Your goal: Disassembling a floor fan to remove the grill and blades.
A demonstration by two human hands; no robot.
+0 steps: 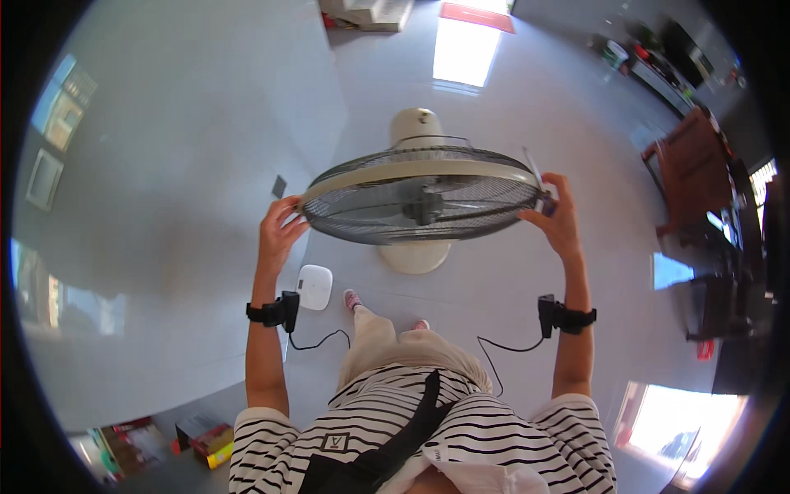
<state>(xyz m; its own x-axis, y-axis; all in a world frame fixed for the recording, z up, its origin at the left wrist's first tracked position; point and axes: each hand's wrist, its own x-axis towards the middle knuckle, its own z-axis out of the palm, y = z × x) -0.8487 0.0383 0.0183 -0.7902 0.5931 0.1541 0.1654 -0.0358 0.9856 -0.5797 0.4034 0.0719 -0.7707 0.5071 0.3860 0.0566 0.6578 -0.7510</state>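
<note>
A standing fan with a round dark wire cage and a cream band (420, 170) round its rim is in front of me. Its cream motor housing (415, 125) shows beyond the cage, and its round base (415, 258) rests on the floor below. My left hand (280, 226) pinches the rim at the left side with bent fingers. On the opposite side, my right hand (561, 218) grips the rim between thumb and fingers. A thin pale strip (532, 169) stands up from the rim beside my right hand; I cannot make out what it is.
A white bathroom scale (314, 286) lies on the floor by the wall (189, 214), left of my feet. Reddish-brown wooden furniture (690, 169) stands at the right. Steps (374, 12) and a red mat (477, 16) are at the far end. Boxes (206, 440) sit at the lower left.
</note>
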